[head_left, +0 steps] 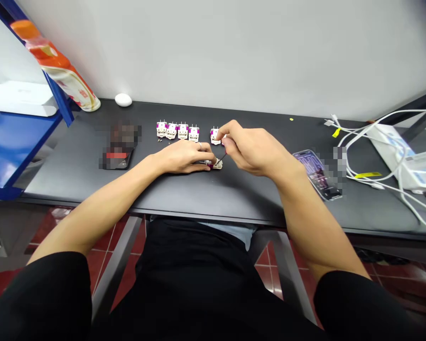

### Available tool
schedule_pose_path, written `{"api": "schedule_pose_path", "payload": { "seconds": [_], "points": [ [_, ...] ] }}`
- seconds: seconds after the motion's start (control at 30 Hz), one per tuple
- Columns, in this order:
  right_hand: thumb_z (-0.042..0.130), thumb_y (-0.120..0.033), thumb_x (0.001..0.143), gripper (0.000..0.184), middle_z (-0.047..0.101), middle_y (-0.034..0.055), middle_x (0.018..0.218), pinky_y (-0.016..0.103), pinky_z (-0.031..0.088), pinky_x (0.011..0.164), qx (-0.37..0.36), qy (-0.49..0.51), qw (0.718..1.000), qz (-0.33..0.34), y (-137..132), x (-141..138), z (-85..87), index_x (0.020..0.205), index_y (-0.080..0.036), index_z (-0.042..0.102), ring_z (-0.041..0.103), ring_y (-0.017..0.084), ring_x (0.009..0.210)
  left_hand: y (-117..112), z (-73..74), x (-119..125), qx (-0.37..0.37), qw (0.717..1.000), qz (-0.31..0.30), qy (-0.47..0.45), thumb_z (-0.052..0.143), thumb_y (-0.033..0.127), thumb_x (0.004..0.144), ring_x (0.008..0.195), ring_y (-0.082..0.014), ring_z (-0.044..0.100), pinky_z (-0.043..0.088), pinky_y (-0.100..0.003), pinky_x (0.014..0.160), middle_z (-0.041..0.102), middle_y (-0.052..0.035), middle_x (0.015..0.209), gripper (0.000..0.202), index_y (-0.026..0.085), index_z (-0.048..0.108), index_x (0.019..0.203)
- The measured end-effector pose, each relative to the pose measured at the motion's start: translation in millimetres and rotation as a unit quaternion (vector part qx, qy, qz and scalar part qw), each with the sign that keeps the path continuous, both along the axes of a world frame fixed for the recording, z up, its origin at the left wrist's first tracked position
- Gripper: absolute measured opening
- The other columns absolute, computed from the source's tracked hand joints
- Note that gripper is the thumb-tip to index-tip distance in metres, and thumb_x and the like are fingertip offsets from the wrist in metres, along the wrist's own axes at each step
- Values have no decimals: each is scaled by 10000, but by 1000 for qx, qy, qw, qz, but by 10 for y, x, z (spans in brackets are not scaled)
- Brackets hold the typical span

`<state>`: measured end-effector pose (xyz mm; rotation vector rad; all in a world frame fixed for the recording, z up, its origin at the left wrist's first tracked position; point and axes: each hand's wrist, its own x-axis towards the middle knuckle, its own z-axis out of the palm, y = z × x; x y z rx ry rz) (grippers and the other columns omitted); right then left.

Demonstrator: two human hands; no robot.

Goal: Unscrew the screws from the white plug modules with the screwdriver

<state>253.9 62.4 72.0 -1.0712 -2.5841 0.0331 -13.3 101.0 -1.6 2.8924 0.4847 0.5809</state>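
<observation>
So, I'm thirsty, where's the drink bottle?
In the head view, the bottle leans at the far left, beside the blue shelf post, left of a white oval object.

At twelve o'clock, the row of plug modules shows white bodies banded with magenta, set against a matte charcoal desk. At ten o'clock, a bottle has an orange cap and an orange, red and cream label, beside a cobalt-blue shelf frame. At two o'clock, white cables carry yellow tags. At three o'clock, a phone glows purple. At seven o'clock, deep red floor tiles have pale grout lines.
</observation>
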Motion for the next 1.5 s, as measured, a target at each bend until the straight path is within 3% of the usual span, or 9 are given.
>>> {"api": "schedule_pose_path", "payload": {
  "seconds": [0.2, 0.5, 0.7, 0.97, 1.33, 1.5],
  "points": [
    [431, -205, 1048, 311, 775, 60, 943, 346, 447, 691, 1, 21, 1000, 17, -28, -12, 3, 1288, -214, 628, 664, 232, 743, -2, 1, -5, -3, 1000, 5, 18, 589, 430, 1187, 900, -213, 773, 533, -330, 791, 815, -110, 1299, 324, 253, 790, 1368],
    [426, -270, 1103, 245, 736, 34, 835, 326, 382, 643, 8, -12, 1000, 5, -2, -5, 9, 1234, -220, 627, 617, 222, 673, 10, -16, -1, 7, 1000, -3, 3, 604, 420, 1185, 880, -211, 765, 515, -330, 767, 816, -109, 1280, 301, 248, 796, 1340],
    [457, -189, 1037, 260, 780, 71, 997, 337, 439, 698, 14, 16, 999, 30, -26, -7, 0, 1227, -227, 632, 662, 221, 768, 2, -13, -3, 5, 1000, -1, 4, 605, 422, 1186, 901, -217, 770, 525, -328, 785, 814, -110, 1275, 301, 241, 790, 1339],
    [403, -306, 1135, 275, 696, 9, 730, 329, 333, 634, 11, -31, 999, -8, -15, 12, 38, 1240, -222, 643, 565, 215, 592, 4, -6, 2, -19, 1000, -3, -7, 634, 403, 1169, 884, -205, 763, 520, -317, 779, 811, -105, 1278, 268, 265, 802, 1326],
    [462, -248, 1067, 315, 812, 87, 1045, 363, 452, 722, -6, -1, 1000, 19, -36, 3, 48, 1306, -232, 667, 707, 258, 831, -3, 14, 4, -33, 999, 4, 1, 646, 406, 1156, 910, -222, 775, 531, -330, 793, 814, -116, 1275, 274, 270, 814, 1325],
    [420, -350, 1140, 304, 749, 40, 792, 333, 328, 633, 10, -50, 999, -19, -8, 5, 48, 1261, -212, 663, 624, 235, 644, -1, 14, 6, -23, 1000, 3, 8, 607, 419, 1174, 893, -213, 764, 521, -333, 786, 813, -124, 1291, 303, 255, 812, 1326]
  ]
}}
